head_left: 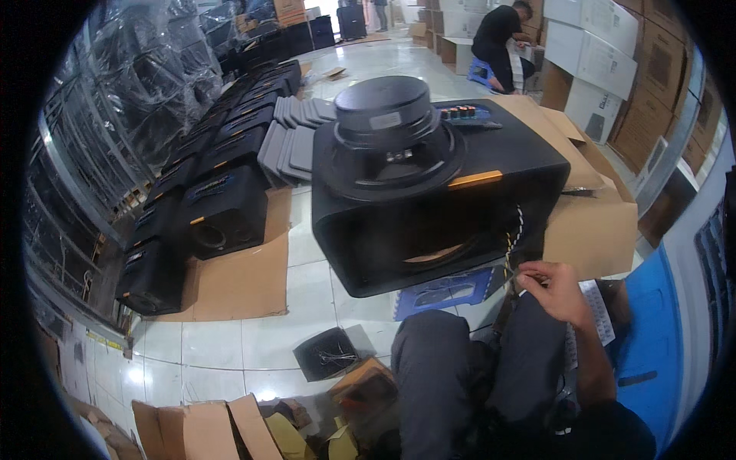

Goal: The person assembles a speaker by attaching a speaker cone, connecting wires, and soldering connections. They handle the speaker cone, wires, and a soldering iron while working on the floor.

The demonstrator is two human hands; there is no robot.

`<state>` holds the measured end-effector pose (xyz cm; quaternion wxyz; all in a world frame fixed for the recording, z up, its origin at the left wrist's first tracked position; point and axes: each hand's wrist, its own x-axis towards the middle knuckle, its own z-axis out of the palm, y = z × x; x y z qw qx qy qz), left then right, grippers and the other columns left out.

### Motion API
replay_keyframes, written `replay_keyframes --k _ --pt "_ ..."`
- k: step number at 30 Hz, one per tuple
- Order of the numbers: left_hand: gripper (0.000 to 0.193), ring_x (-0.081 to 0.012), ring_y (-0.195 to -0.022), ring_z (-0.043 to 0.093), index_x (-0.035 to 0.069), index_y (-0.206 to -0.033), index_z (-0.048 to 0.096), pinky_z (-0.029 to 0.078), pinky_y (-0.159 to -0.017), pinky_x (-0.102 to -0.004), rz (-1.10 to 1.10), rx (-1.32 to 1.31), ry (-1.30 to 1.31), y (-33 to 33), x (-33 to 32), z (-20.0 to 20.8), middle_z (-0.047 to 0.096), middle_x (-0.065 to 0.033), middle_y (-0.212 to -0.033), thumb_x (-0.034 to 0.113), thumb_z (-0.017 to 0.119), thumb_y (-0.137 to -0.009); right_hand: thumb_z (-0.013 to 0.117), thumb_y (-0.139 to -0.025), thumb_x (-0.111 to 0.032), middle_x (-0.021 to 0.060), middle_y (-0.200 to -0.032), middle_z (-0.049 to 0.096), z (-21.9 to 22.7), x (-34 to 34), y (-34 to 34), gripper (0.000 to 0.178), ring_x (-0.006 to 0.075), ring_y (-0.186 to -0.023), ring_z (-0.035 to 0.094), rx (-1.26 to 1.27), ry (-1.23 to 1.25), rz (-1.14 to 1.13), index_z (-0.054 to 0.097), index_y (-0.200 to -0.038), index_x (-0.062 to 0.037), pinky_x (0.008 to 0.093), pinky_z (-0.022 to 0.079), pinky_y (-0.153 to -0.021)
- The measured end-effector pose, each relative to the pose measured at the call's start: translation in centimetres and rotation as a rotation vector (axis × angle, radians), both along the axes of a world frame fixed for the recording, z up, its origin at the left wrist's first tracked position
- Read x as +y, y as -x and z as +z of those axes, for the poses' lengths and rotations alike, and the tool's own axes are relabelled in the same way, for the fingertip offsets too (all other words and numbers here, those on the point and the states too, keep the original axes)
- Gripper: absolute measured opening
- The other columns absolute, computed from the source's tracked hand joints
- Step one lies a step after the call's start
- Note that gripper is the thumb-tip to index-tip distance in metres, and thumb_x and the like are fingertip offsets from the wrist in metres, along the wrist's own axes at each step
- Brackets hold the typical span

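Note:
Before my knees stands a black speaker cabinet (399, 230) with a wide round opening in its near face. A large black speaker driver (391, 130) rests magnet-up on the cabinet's top, at the left. From the right part of the near face hang twisted wires (509, 249), one pair black and white, another yellowish. My right hand (556, 291) is closed in a pinch at the lower end of these wires, thumb against fingers. An orange label strip (475, 179) sits on the cabinet's upper front edge. My left hand does not show.
A blue plastic stool (448, 295) is under the cabinet. More black cabinets (226, 211) line the left on cardboard, beside stacked grey panels (287, 149). Open cardboard boxes (199, 429) lie at the lower left. Farther back right, a person (502, 46) sits near stacked cartons (659, 57).

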<state>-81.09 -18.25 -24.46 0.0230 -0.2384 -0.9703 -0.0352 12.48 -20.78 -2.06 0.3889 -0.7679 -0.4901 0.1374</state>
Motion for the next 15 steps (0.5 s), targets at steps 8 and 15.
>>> replay_keyframes --k 8,15 --pt "0.045 -0.0239 -0.100 0.062 -0.004 -0.116 0.068 0.048 -0.084 -0.0364 -0.080 0.043 -0.214 -4.5 -0.3 6.2 0.067 -0.0152 -0.108 0.034 0.061 -0.094 0.075 -0.092 -0.019 0.0197 -0.090 0.077 -0.2 -0.8 -0.9 0.034 0.0229 -0.080 0.077 0.010 -0.070 0.050 0.073 -0.112 0.0090 0.0334 0.059 -0.074" --pt "0.035 -0.0187 -0.090 0.063 -0.005 -0.110 0.070 0.049 -0.076 -0.0321 -0.261 0.078 -0.606 -12.8 -3.6 15.4 0.068 -0.0119 -0.099 0.024 0.062 -0.094 0.075 -0.093 -0.018 0.0173 -0.087 0.077 -0.1 -1.9 -1.9 0.031 0.0208 -0.076 0.075 0.025 -0.125 0.069 0.073 -0.111 0.0075 0.0330 0.059 -0.071"
